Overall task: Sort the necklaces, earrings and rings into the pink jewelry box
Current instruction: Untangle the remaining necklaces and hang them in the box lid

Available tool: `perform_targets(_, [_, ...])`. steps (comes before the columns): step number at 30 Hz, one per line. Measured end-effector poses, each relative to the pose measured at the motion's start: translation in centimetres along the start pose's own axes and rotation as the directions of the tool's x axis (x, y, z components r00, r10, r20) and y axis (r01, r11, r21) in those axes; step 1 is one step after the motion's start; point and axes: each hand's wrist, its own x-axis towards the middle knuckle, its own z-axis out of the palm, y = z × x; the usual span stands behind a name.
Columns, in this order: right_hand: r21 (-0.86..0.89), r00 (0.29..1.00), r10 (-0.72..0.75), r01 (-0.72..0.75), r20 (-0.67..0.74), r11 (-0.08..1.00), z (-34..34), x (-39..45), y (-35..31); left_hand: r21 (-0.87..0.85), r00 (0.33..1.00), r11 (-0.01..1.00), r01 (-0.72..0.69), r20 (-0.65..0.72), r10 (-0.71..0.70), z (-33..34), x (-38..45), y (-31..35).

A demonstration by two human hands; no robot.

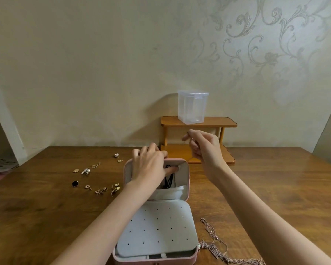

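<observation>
The pink jewelry box point(187, 190) lies open on the wooden table, its lid raised at the back. A grey earring panel point(157, 232) with small holes covers the base. My left hand point(151, 165) grips the top edge of the lid, thumb pressing inside near a black cord necklace point(169, 179) that hangs in the lid pocket. My right hand point(203, 148) hovers above and right of the lid, fingers pinched on what looks like a very thin chain. Several earrings and rings point(101, 189) lie scattered left of the box. Rose-gold necklaces point(216, 245) lie to its right.
A small two-tier wooden shelf point(199, 122) stands against the wall behind the box, with a clear plastic container point(192, 107) on top. A black square piece point(75, 183) lies at the far left of the jewelry. A white cabinet edge point(2, 119) stands at the left.
</observation>
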Motion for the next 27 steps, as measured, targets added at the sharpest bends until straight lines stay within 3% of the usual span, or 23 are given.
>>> perform_targets(4, [-0.112,0.997,-0.072,0.072,-0.001,0.991,-0.6,-0.5,0.4,0.002,1.000,1.000,-0.012,-0.001,0.012,0.2,0.0,0.1])
perform_targets(7, [-0.298,0.980,-0.183,0.199,0.080,0.934,-0.6,-1.2,0.8,0.020,0.999,0.999,-0.028,-0.033,0.028,0.5,-0.2,0.0])
perform_targets(10, [-0.357,0.965,-0.178,0.238,0.192,0.903,-0.3,-2.8,2.1,0.056,0.995,0.997,-0.057,-0.073,0.061,0.8,-0.7,0.0])
perform_targets(12, [-0.326,0.970,-0.133,0.195,0.202,0.925,0.1,-3.9,2.7,0.110,0.990,0.991,-0.074,-0.109,0.086,1.5,-1.2,0.0])
perform_targets(15, [-0.097,0.992,-0.021,0.033,0.125,0.995,1.3,-5.2,2.9,0.161,0.961,0.983,-0.090,-0.244,0.128,2.8,-1.7,0.0])
perform_targets(21, [0.198,0.989,0.108,-0.127,0.103,0.972,4.0,-5.0,2.2,0.020,0.906,0.993,-0.114,-0.409,0.112,4.1,-1.9,0.5])
perform_targets(24, [0.210,0.991,0.087,-0.107,0.104,0.972,3.9,-4.3,1.6,-0.004,0.894,0.994,-0.108,-0.437,0.096,4.6,-1.5,0.1])
perform_targets(27, [0.078,0.997,0.023,-0.029,0.071,0.996,2.2,-3.4,0.5,-0.004,0.903,0.993,-0.118,-0.416,0.106,4.3,-1.4,-0.2])
